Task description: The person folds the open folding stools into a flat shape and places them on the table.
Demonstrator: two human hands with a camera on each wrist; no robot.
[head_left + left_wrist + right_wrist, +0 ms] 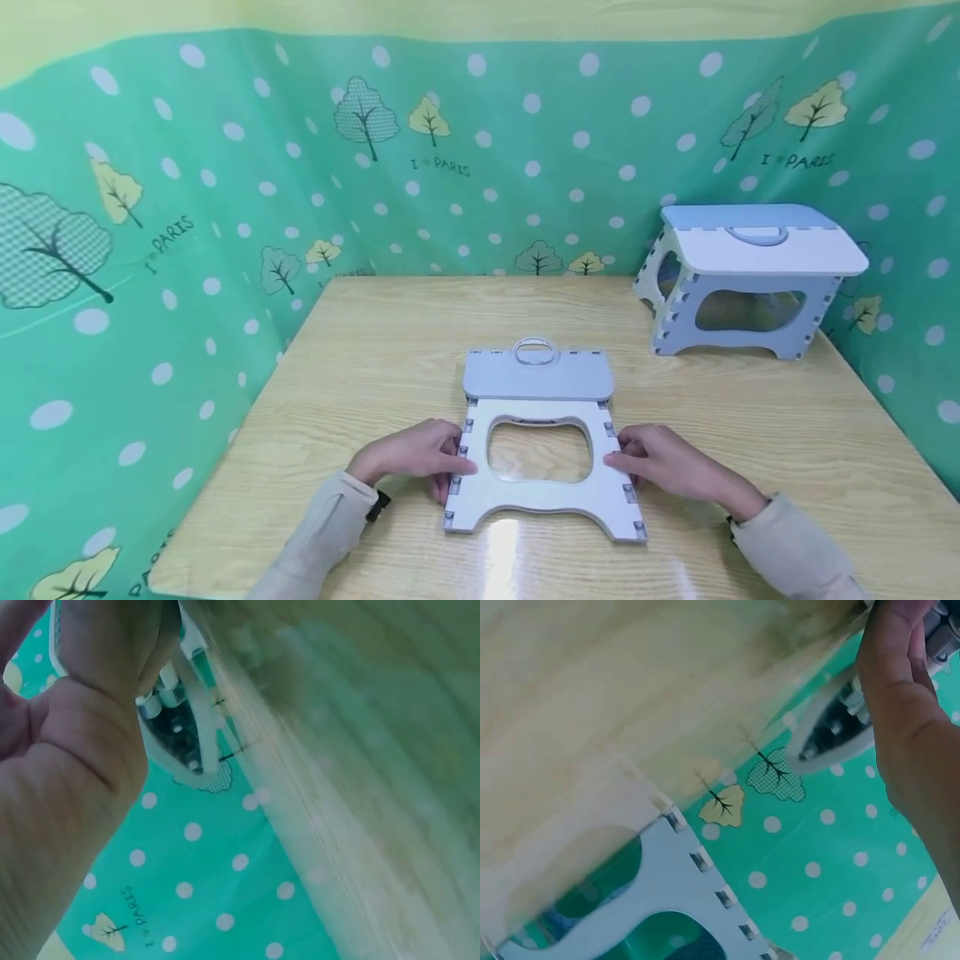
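Observation:
In the head view a white and blue-grey folding stool [540, 495], partly folded, leans low over the near middle of the table. Its leg panel with a large oval opening faces me, and the top flap with a loop handle [536, 353] is at the far end. My left hand [420, 454] grips the panel's left edge, thumb on its face. On the opposite edge my right hand [667, 462] holds on in the same way. Both hands' other fingers are mostly hidden behind the panel. The stool's curved end shows beside the hand in the left wrist view [201, 735].
A second folding stool [750, 250], unfolded and upright, stands at the back right of the wooden table [375, 333]. A green dotted cloth [480, 167] hangs behind and along the sides.

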